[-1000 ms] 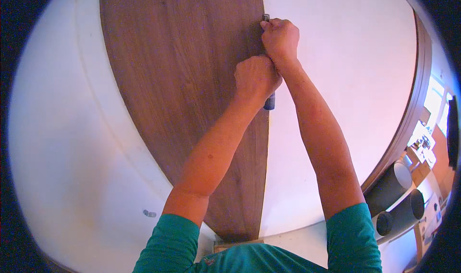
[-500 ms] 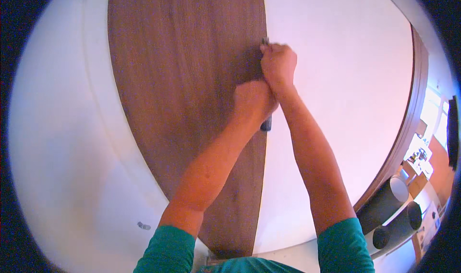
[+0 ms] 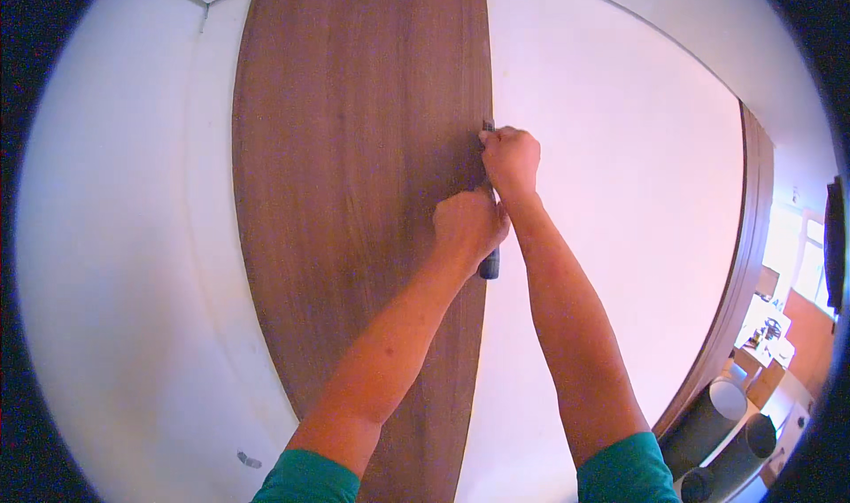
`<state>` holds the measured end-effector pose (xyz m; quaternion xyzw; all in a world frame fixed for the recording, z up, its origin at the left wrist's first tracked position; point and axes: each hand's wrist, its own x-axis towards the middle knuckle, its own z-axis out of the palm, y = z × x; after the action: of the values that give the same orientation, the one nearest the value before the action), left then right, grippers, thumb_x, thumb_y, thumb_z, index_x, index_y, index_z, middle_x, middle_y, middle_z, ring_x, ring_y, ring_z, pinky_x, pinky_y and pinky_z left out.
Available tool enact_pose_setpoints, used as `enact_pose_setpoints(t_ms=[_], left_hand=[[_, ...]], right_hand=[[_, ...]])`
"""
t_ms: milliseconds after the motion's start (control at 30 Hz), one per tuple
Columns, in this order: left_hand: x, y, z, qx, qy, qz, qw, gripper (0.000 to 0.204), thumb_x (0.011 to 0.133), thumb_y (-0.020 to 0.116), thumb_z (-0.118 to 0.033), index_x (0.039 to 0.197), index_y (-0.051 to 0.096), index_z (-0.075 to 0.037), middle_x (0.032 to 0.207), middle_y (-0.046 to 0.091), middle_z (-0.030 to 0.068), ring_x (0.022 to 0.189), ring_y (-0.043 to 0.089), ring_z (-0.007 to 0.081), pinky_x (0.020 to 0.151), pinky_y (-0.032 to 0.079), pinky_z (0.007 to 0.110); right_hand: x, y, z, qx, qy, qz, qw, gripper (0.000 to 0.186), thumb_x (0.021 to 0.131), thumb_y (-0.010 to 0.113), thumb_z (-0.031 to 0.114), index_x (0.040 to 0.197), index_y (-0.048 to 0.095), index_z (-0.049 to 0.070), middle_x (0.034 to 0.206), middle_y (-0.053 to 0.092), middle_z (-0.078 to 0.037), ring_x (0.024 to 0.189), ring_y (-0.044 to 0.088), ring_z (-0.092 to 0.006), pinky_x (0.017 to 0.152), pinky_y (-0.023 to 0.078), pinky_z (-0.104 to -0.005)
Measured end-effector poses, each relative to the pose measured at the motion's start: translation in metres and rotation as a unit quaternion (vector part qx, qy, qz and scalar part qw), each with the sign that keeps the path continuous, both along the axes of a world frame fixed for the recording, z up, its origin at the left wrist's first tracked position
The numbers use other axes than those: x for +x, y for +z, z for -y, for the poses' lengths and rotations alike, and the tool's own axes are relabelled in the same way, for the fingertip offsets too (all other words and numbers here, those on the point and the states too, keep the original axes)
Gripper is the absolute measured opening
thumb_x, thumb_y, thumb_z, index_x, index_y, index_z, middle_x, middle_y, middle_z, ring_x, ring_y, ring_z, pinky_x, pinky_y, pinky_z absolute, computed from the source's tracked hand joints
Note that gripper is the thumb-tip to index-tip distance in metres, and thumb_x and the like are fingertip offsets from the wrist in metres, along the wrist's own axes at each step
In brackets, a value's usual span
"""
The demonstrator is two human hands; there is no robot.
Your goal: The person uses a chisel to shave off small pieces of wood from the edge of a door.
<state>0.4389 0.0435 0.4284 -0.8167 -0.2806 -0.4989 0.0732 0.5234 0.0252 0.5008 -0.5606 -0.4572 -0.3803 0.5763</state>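
Both hands fisted on one dark tool [image 3: 488, 264] at the wood panel [image 3: 354, 193]'s right edge: right hand [image 3: 509, 159] steadies the far tip, left hand [image 3: 469, 224] bears on the handle, likely trimming against the white wall [image 3: 620, 193].

Setting: an indoor room under fit-out or renovation, seemingly a home or small workplace.
Walls: plain white wall [image 3: 620, 149] surfaces meeting at a corner at upper left.
Panelling: a tall dark wood-grain panel [image 3: 354, 193] set flat against the wall; a second brown strip [image 3: 753, 237] at right.
Clutter: dark cylindrical rolls [image 3: 708, 419] and small boxes [image 3: 766, 375] at lower right.
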Motion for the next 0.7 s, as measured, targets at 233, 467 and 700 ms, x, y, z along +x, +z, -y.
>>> enact_pose_setpoints(t_ms=[233, 467, 700], left_hand=[[-0.017, -0.093, 0.004, 0.026, -0.072, 0.056, 0.995, 0.034, 0.091, 0.059, -0.035, 0.086, 0.062, -0.002, 0.071, 0.067, 0.0214, 0.065, 0.067, 0.0405, 0.063, 0.054, 0.052], [-0.108, -0.217, 0.066, -0.145, -0.122, 0.125, 0.974, 0.029, 0.097, 0.058, -0.029, 0.086, 0.052, -0.003, 0.063, 0.056, 0.019, 0.052, 0.056, 0.0381, 0.05, 0.043, 0.048], [-0.15, -0.375, 0.05, -0.286, -0.145, 0.209, 0.924, 0.03, 0.097, 0.059, -0.03, 0.083, 0.055, -0.004, 0.064, 0.056, 0.0162, 0.052, 0.053, 0.0303, 0.051, 0.041, 0.043]], right_hand=[[0.018, -0.056, 0.021, 0.093, 0.064, 0.011, 0.994, 0.035, 0.093, 0.061, 0.033, 0.083, 0.073, 0.002, 0.082, 0.069, -0.021, 0.076, 0.065, -0.0391, 0.074, 0.053, -0.0458], [-0.023, -0.075, 0.011, 0.086, -0.05, 0.08, 0.992, 0.059, 0.094, 0.061, 0.032, 0.14, 0.046, -0.003, 0.147, 0.043, -0.021, 0.127, 0.05, -0.0388, 0.102, 0.042, -0.0461], [-0.039, -0.113, -0.034, -0.002, -0.161, 0.145, 0.976, 0.074, 0.099, 0.048, 0.041, 0.153, 0.02, -0.001, 0.161, 0.019, -0.021, 0.148, 0.018, -0.0394, 0.118, 0.019, -0.0498]])
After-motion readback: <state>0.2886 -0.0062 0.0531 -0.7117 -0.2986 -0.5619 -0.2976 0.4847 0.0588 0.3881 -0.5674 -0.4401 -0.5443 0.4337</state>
